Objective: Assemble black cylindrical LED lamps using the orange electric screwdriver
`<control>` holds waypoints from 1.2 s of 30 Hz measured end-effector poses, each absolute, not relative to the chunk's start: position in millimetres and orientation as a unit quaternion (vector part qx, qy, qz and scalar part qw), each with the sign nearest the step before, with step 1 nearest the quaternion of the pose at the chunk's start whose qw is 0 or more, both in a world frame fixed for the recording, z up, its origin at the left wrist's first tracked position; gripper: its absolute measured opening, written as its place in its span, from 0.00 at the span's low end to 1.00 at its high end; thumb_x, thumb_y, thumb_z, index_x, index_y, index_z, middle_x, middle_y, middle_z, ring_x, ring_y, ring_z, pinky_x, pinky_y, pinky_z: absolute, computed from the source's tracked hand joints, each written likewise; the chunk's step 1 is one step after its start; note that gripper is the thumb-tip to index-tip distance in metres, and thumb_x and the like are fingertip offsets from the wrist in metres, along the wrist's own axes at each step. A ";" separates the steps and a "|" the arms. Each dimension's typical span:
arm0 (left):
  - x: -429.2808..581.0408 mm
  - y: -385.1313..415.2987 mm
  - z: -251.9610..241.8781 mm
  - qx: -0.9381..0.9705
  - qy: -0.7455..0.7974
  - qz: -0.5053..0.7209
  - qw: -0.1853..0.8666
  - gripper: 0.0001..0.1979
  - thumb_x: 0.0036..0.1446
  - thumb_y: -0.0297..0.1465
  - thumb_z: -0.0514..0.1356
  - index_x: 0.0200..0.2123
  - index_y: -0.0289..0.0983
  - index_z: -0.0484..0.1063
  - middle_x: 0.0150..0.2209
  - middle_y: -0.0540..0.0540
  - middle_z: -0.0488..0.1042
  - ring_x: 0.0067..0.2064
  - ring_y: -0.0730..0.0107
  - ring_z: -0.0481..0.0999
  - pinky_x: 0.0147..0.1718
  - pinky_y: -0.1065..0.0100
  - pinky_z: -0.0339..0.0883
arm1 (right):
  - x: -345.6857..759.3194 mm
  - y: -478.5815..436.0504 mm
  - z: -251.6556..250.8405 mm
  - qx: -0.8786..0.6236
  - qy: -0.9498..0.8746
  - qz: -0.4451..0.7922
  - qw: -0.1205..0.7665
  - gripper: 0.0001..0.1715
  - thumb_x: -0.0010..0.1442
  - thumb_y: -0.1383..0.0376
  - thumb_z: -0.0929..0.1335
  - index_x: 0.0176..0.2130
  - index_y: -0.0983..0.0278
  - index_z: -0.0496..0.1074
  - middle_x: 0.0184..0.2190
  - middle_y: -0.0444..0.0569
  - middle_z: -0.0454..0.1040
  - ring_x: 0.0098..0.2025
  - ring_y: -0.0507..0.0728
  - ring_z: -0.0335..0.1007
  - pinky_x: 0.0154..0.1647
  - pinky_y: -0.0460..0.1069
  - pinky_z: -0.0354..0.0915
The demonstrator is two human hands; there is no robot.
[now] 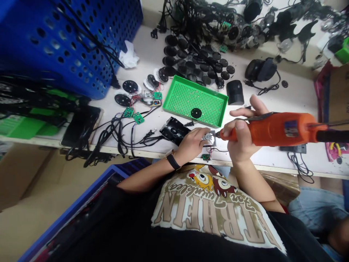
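My right hand (241,142) is wrapped round an orange electric screwdriver (280,129), held level with its tip pointing left. That tip meets a small white and grey motor part (209,138), which the fingers of my left hand (192,143) grip near the table's front edge. Thin wires run from the part to a small green circuit board (206,157) at the edge. Just left of my left hand lies a black plastic housing (174,131). Behind both hands sits a green perforated tray (177,105) with scattered screws and a black disc (196,113) in it.
A blue perforated crate (89,47) stands at the back left. Wired circuit boards (138,118) and black cables (117,134) lie at left. Several black round caps (188,67) are spread behind the tray. A black cylindrical cover (235,92) and adapter (261,69) are at right.
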State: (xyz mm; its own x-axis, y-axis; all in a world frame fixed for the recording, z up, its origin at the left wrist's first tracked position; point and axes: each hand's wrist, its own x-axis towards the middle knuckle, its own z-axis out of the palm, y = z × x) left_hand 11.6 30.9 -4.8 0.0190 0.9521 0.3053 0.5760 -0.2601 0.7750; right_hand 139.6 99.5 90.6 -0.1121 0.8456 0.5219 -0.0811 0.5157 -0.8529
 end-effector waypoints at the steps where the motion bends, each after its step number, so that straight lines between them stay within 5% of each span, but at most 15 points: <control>1: 11.4 30.7 -5.5 0.674 0.566 0.414 0.229 0.17 0.63 0.21 0.64 0.54 0.34 0.72 0.49 0.40 0.82 0.52 0.56 0.81 0.54 0.55 0.77 | 137.8 98.9 92.5 -0.292 -0.628 0.395 0.603 0.24 0.65 0.51 0.73 0.59 0.47 0.71 0.39 0.42 0.76 0.17 0.47 0.62 0.16 0.47 0.64; 14: 12.2 30.6 -5.6 0.662 0.572 0.415 0.250 0.17 0.64 0.20 0.58 0.55 0.35 0.70 0.51 0.38 0.81 0.55 0.54 0.81 0.54 0.52 0.76 | 122.9 85.8 74.0 -0.285 -0.610 0.505 0.540 0.22 0.64 0.53 0.73 0.55 0.53 0.69 0.27 0.37 0.70 0.17 0.48 0.63 0.17 0.47 0.64; 21: 11.7 30.7 -3.7 0.663 0.568 0.410 0.263 0.16 0.63 0.19 0.57 0.52 0.36 0.71 0.49 0.39 0.81 0.54 0.56 0.81 0.53 0.54 0.76 | 123.8 83.3 74.9 -0.306 -0.639 0.476 0.520 0.23 0.66 0.48 0.71 0.55 0.53 0.68 0.24 0.35 0.67 0.17 0.49 0.64 0.18 0.47 0.66; 36: 11.4 29.7 -8.4 0.662 0.561 0.421 0.265 0.16 0.64 0.20 0.57 0.54 0.36 0.70 0.52 0.38 0.81 0.56 0.56 0.80 0.55 0.54 0.76 | 127.3 81.7 63.0 -0.276 -0.644 0.465 0.542 0.15 0.67 0.55 0.71 0.53 0.55 0.73 0.23 0.35 0.68 0.17 0.48 0.64 0.19 0.46 0.66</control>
